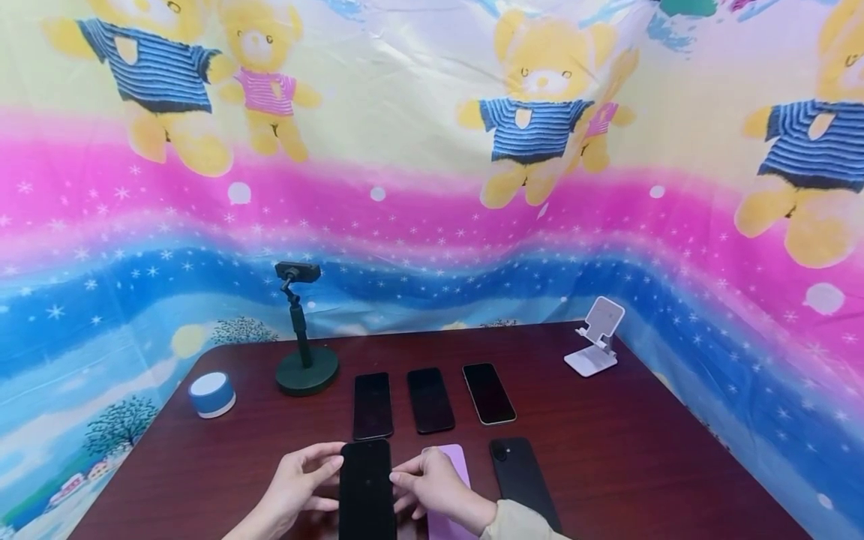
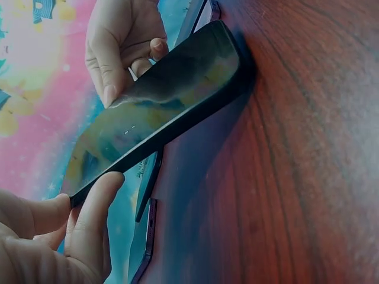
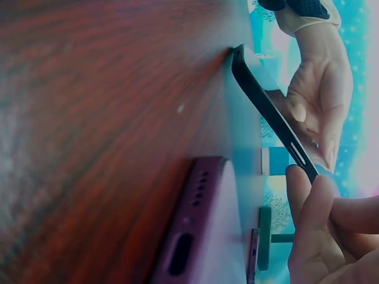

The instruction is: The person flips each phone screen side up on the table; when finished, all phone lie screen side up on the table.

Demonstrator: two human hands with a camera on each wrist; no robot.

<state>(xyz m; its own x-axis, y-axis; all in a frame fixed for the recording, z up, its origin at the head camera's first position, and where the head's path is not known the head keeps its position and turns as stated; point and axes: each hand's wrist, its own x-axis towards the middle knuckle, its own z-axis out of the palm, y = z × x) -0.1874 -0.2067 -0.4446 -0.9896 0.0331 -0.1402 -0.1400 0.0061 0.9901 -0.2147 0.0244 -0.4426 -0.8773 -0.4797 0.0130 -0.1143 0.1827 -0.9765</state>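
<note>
A black smartphone stands tilted, its dark glossy screen facing up and its near end close over the table. My left hand pinches its left edge between thumb and fingers near the raised end. On the opposite edge, my right hand grips with thumb and fingertips. The left wrist view shows reflections on the phone's screen; the right wrist view shows its side edge. A lilac phone lies flat, partly hidden beneath my right hand and wrist. Beside it a black phone lies camera side up.
Behind my hands, a row holds a left phone, a middle phone and a right phone, screens up. A dark green stand and blue-white cylinder stand left; a white phone stand is back right on the table.
</note>
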